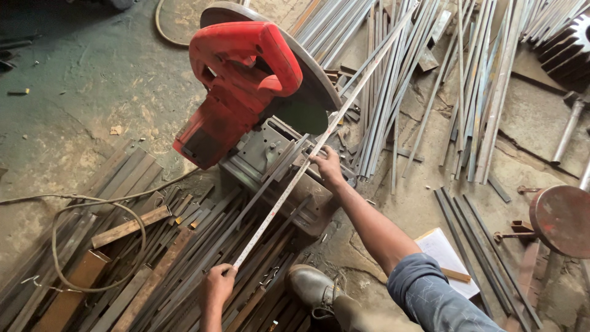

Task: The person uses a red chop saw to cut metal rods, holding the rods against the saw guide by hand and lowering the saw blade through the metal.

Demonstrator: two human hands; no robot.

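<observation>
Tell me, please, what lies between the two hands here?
In the head view, a stretched measuring tape runs from the left hand up to the right hand. Under it lie dark metal bars and the base of the red chop saw.

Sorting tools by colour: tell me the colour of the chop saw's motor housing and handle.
Red, seen in the head view: the chop saw has a red housing and handle.

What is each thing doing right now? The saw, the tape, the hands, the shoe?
Red chop saw: head raised, disc clear of the metal.
Measuring tape: pulled out, stretched along the steel strips.
Left hand: pinching the tape's near end.
Right hand: pressing the tape by the saw's vise.
Shoe: resting on the floor.
</observation>
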